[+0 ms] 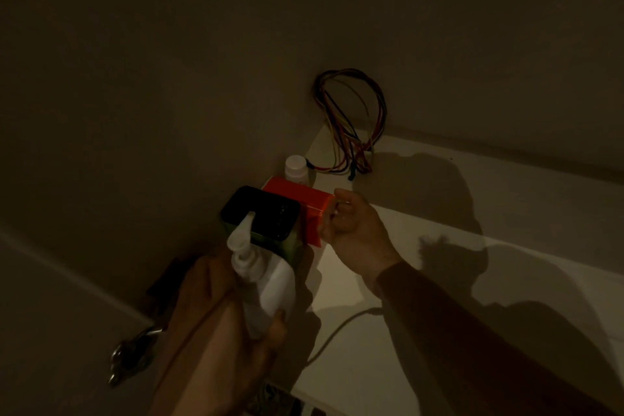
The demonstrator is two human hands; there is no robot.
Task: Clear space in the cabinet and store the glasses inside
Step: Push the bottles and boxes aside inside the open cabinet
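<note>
The scene is dim. My left hand holds a white pump bottle upright by its body, low in the middle. My right hand grips the near end of a red box that lies on a white shelf surface. A green box with a black flat object on top stands just left of the red box, behind the pump head. A small white-capped bottle stands behind the red box. No glasses are in view.
A bundle of coloured wires hangs from the wall onto the shelf's far corner. A pale cable runs along the shelf front. A door with a metal handle and keys is at lower left.
</note>
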